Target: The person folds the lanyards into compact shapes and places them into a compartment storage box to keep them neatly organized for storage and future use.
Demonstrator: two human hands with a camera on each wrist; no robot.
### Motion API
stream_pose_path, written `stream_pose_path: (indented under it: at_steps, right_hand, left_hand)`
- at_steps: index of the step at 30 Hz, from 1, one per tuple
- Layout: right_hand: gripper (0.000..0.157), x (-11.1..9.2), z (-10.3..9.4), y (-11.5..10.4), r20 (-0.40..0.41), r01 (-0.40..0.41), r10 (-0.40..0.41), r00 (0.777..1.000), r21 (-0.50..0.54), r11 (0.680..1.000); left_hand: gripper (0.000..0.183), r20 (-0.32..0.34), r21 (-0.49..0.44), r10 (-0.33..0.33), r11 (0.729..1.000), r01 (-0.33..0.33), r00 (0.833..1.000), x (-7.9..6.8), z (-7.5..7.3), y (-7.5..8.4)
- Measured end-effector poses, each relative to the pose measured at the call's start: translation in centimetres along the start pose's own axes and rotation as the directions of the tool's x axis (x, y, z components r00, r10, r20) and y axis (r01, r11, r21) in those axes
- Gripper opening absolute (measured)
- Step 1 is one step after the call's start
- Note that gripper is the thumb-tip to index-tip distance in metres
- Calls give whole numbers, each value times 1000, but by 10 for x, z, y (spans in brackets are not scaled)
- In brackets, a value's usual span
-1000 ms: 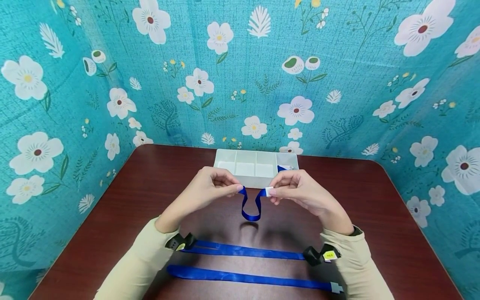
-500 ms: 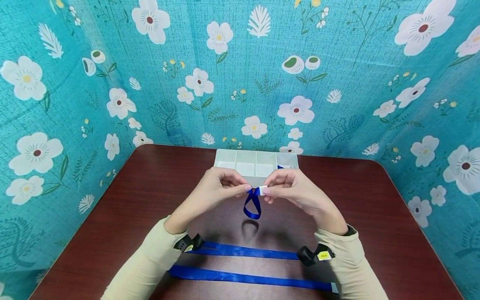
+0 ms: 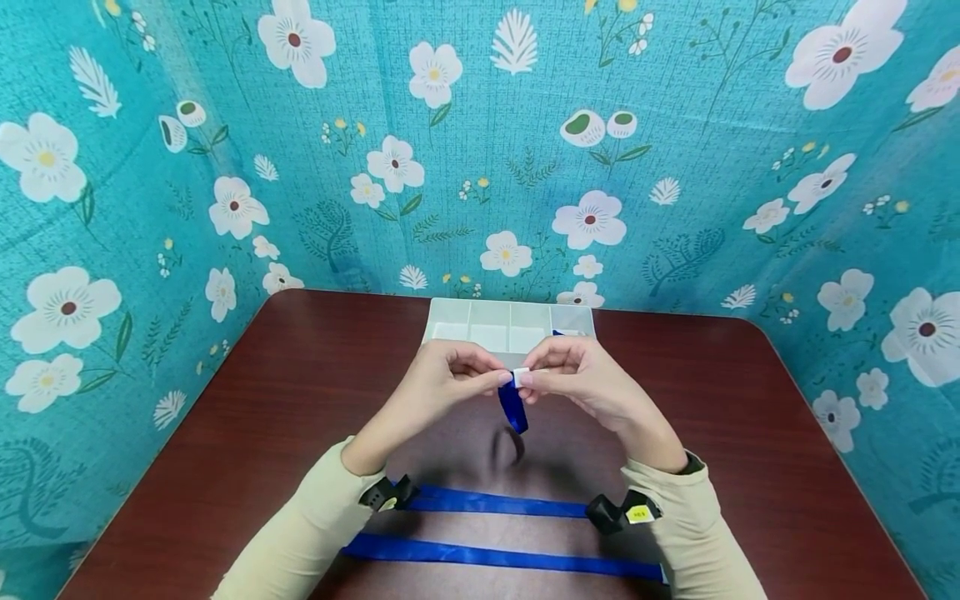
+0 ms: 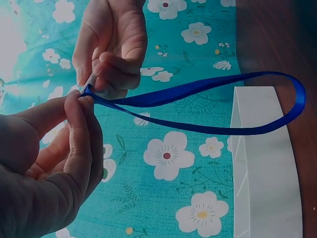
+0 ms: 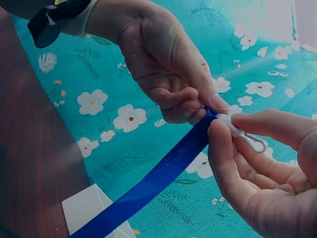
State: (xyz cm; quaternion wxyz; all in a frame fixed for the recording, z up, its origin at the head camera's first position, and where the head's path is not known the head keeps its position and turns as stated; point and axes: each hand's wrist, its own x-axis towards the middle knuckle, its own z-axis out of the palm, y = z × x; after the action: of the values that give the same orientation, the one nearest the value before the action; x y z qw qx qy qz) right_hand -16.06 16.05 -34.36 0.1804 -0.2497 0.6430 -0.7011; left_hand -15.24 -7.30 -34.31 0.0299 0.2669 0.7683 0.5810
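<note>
Between my two hands, a blue ribbon strap (image 3: 513,408) hangs down in a narrow loop above the table. My left hand (image 3: 467,371) pinches the strap by its end, thumb against fingertips. My right hand (image 3: 573,371) pinches a small white end piece (image 3: 521,377) joined to the strap. In the right wrist view a thin pale loop (image 5: 257,143) sticks out from that end piece past the fingers. The fingertips of both hands meet closely at the join, as the left wrist view shows, with the whole ribbon loop (image 4: 198,91) stretching away from them.
Behind the hands stands a white divided box (image 3: 490,312), with something blue (image 3: 558,333) in its right compartment. Nearer me, two blue straps lie across the dark wooden table (image 3: 300,358): a farther strap (image 3: 495,502) and a nearer strap (image 3: 495,556). A flowered teal curtain (image 3: 480,183) hangs behind.
The hands have come together, bringing the strap's left end up to the white piece. The wide U of ribbon has narrowed into a closed loop, now seen nearly edge-on.
</note>
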Motion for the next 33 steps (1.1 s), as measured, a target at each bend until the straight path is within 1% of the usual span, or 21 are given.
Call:
stream_pose_path:
  at_steps: [5,8,11,14,19,23,27,30,33]
  right_hand:
    - [4,0,2,1,-54,11,-10,998,4,1000]
    - [5,0,3,1,-86,21,-21,996,5,1000]
    - [6,-1,4,0,-121,23,-24,992,-13,1000]
    - [8,-2,7,-2,-155,20,-27,988,-48,999]
    - [14,-3,13,-3,-188,33,-51,981,-94,995]
    - [18,-2,17,-4,-211,41,-63,975,-105,994]
    - [18,-1,21,-3,-248,43,-77,966,-139,989]
    - [18,0,22,-3,-282,48,-93,955,-162,986]
    - [18,0,22,-3,-309,47,-98,946,-168,985]
  left_hand:
    - [13,2,21,4,1000,-4,1000,-1,2,1]
    - [16,16,-2,-2,1000,2,1000,-1,2,2]
    - [20,34,-31,5,999,-4,999,-2,1,2]
    - [21,35,-22,17,1000,-16,999,-2,1,1]
    - [18,-10,42,28,999,-28,1000,-2,3,1]
    - [15,-52,85,56,995,-51,997,-1,6,0]
    - [13,-87,133,88,988,-76,992,1,11,-2]
    - [13,-103,159,101,984,-83,990,2,13,-1]
    - [13,-106,176,109,980,-89,988,2,15,1]
